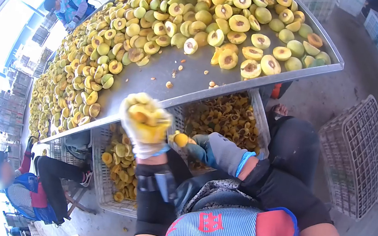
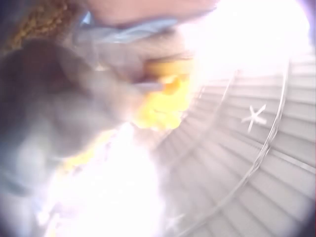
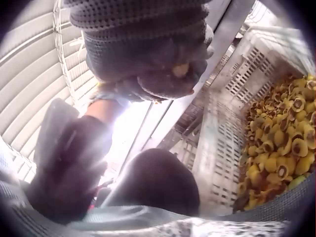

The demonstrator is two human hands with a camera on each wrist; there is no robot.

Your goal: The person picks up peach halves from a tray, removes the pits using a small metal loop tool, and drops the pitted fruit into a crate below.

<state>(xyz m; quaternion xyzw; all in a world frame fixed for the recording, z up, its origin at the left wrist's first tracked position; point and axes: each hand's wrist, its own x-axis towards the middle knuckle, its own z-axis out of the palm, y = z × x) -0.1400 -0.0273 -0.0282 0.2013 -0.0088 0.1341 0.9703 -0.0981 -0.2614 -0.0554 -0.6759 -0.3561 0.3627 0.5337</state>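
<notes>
My left hand (image 1: 145, 123), in a stained white glove, is raised at the table's near edge and holds several yellow fruit pieces (image 1: 142, 112). Just right of it and lower, my right hand (image 1: 206, 150), in a grey and teal glove, pinches a yellow fruit piece (image 1: 181, 139). Bright yellow flesh (image 2: 170, 101) shows in the left wrist view, where blur hides the fingers. The right wrist view has the curled grey glove (image 3: 143, 54) from close up; what lies inside its grip is mostly hidden.
Halved fruit (image 1: 134, 29) covers much of the metal table (image 1: 190, 78). Below its edge stand a crate of fruit pieces (image 1: 228, 119) and another crate (image 1: 102, 173). An upright crate (image 1: 360, 156) is at the right. Other people (image 1: 29, 191) work at the left.
</notes>
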